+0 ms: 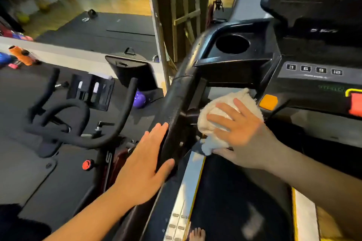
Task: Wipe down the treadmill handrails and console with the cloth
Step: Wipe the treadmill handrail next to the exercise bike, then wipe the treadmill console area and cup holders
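In a gym floored with black mats (17, 162), an exercise bike (78, 123) at left, the left hand (145, 164) rests flat, fingers straight, on the treadmill's left handrail (176, 103) at centre, while the right hand (242, 135), fingers curled, grips the cream cloth (225, 100) below the console (313, 84) and its cup holder (232, 44), above the belt (235, 201).

1. My left hand (145, 166): fingers straight and together, lying flat along the handrail (172, 107), thumb spread rightward; bare forearm enters from near left.
2. My right hand (241, 135): fingers spread and curved over the bunched cloth (203, 127), thumb beneath it; forearm enters from near right.
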